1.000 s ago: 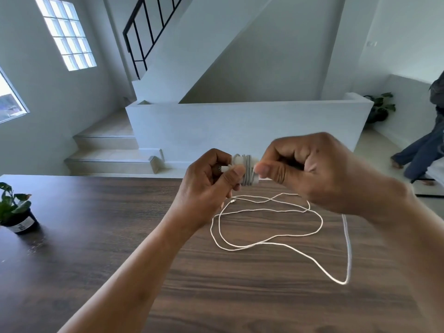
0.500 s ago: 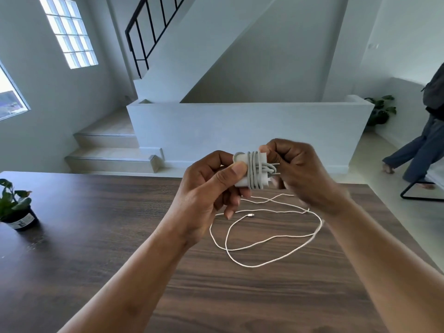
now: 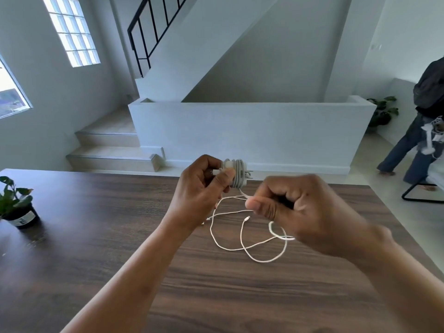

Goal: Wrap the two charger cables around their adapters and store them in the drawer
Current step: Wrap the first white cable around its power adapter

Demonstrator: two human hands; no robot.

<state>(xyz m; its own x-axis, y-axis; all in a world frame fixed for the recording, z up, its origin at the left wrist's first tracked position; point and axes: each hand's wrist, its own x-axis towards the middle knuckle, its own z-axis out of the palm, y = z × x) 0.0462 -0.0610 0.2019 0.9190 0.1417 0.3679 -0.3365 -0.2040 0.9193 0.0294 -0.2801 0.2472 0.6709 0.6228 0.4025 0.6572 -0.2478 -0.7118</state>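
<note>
Left hand: the left hand [image 3: 201, 186] is raised above the far part of the table [image 3: 96, 236], forearm reaching in from bottom centre, knuckles turned up.
Left fingers: curled tight, thumb pressed across the front, gripping the adapter [image 3: 236, 174].
Adapter: white, held in the air, several turns of cable already wound round it, prongs poking out to the right.
Right hand: the right hand [image 3: 302, 210] sits lower and nearer, blurred with motion, fist-like.
Right fingers: closed, thumb against forefinger, pinching the cable [image 3: 242, 239] just below the adapter, though the blur makes the exact pinch hard to read.
Cable: white, its slack lying in loose loops on the table between the two wrists, plug end inside the loops.
Around: a potted plant [image 3: 16, 207] on the table's left edge; a person [image 3: 422, 121] stands far right.
</note>
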